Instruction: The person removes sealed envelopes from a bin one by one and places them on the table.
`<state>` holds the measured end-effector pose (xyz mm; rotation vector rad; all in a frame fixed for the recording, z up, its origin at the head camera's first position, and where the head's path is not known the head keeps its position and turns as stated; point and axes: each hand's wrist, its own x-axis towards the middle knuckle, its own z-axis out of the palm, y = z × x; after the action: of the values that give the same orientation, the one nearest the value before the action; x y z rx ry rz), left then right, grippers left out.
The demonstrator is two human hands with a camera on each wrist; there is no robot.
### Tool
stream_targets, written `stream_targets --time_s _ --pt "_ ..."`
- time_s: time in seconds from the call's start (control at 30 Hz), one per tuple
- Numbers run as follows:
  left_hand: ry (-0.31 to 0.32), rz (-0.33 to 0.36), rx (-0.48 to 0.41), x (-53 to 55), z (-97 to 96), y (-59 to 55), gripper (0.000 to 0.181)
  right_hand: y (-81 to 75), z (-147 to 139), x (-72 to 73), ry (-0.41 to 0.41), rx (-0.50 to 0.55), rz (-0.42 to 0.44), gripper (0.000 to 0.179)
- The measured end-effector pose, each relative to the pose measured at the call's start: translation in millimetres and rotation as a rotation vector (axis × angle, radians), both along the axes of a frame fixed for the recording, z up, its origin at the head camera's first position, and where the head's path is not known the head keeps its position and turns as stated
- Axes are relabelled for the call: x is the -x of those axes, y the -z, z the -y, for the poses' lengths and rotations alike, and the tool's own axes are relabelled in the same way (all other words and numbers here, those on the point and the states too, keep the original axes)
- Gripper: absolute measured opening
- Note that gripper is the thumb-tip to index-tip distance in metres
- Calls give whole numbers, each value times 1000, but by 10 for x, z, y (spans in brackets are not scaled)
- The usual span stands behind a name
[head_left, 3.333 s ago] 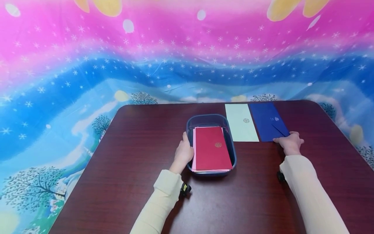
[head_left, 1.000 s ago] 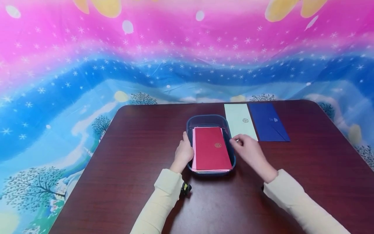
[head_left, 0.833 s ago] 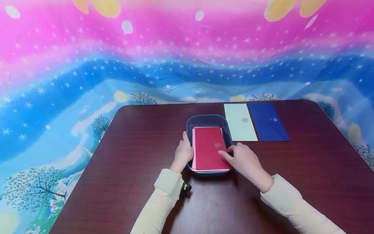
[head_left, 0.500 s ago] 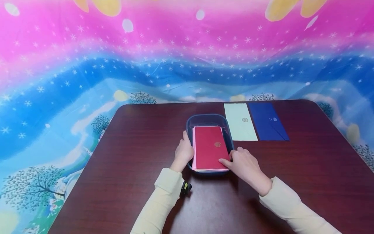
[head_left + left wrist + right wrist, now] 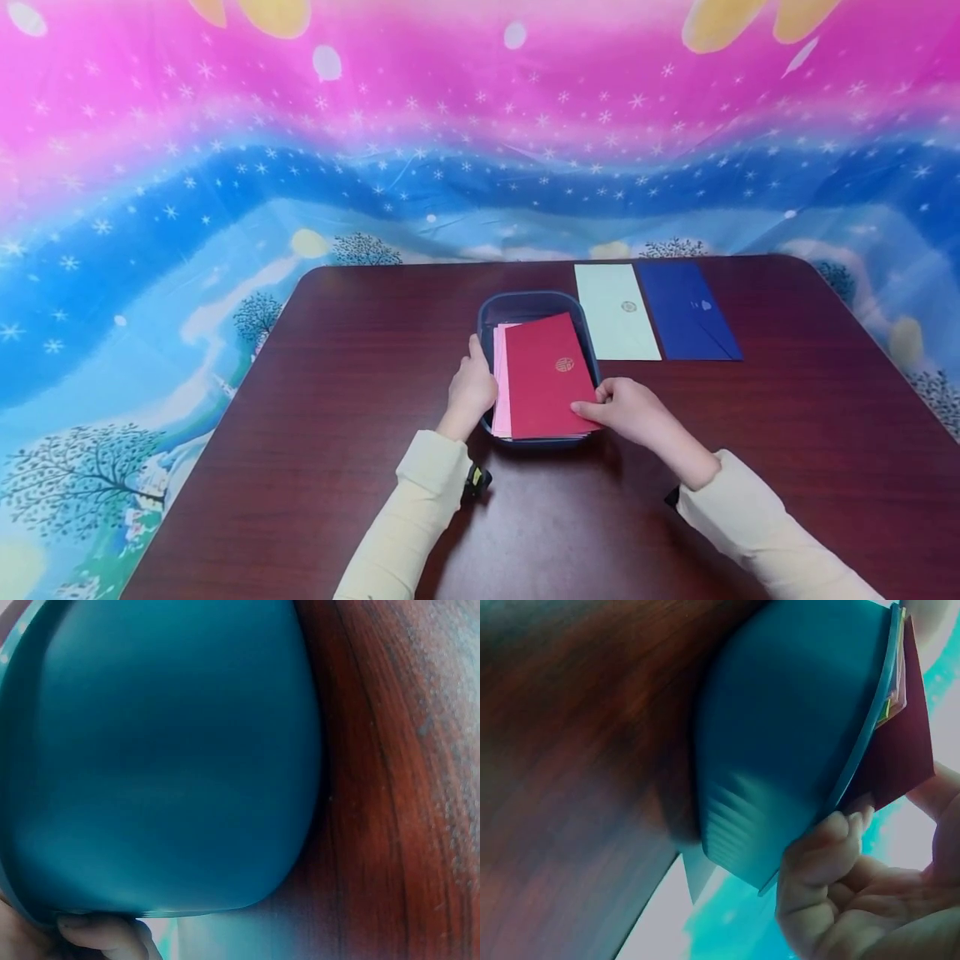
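A dark blue plastic bin (image 5: 528, 302) stands on the table, holding a stack of envelopes. My left hand (image 5: 472, 389) grips the bin's left side; in the left wrist view its fingers (image 5: 105, 934) show at the wall's edge. On top of the stack, a red envelope (image 5: 546, 387) with a gold emblem lies tilted, its right edge lifted past the others. My right hand (image 5: 630, 410) pinches that edge, thumb on the upper face. The right wrist view has the red envelope (image 5: 900, 754) rising over the rim. Pink envelopes (image 5: 502, 392) show beneath it on the left.
A pale green envelope (image 5: 618, 325) and a dark blue envelope (image 5: 690, 312) lie side by side at the back of the dark wooden table (image 5: 360, 375), right of the bin. A patterned cloth (image 5: 465, 150) hangs behind the table.
My right hand has come from the blue envelope over to the bin and taken hold of the red envelope, which has shifted right and turned slightly. My left hand stays on the bin.
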<state>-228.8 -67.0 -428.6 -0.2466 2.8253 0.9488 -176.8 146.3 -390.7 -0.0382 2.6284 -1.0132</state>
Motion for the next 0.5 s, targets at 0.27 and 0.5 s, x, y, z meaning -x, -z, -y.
stream_targets --time_s 0.27,0.5 --pt "6 -42 1 -23 -4 -14 71 -21 -148 14 -18 176 42 31" --pt "9 -51 2 -30 -4 2 69 -34 -357 78 -34 424 151 42"
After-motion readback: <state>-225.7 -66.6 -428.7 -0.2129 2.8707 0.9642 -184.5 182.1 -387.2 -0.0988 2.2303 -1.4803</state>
